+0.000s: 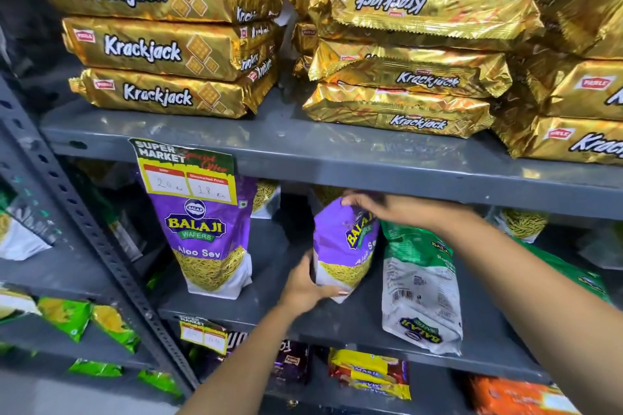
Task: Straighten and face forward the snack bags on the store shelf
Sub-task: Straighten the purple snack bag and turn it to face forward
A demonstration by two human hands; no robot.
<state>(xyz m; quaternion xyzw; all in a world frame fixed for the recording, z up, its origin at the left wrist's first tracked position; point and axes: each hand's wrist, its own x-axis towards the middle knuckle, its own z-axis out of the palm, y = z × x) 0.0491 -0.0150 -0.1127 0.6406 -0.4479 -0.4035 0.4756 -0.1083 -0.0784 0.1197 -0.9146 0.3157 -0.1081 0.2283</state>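
Observation:
A purple Balaji Aloo Sev bag (340, 246) stands tilted on the middle grey shelf (337, 323), its front turned partly right. My left hand (308, 286) grips its bottom left corner. My right hand (374, 207) pinches its top edge just under the upper shelf. Another purple Aloo Sev bag (210, 239) stands upright and faces forward to the left. A green and white Balaji bag (419, 286) lies upside down, back side out, right of the held bag. My right forearm partly covers a second green bag (559, 266).
Gold Krackjack packs (155, 44) are stacked on the upper shelf (303, 152), some upside down. A price tag (187, 175) hangs from that shelf's edge. More sev bags sit at the back. Biscuit packs (369, 374) lie on the lower shelf. A perforated upright (87, 229) borders the left side.

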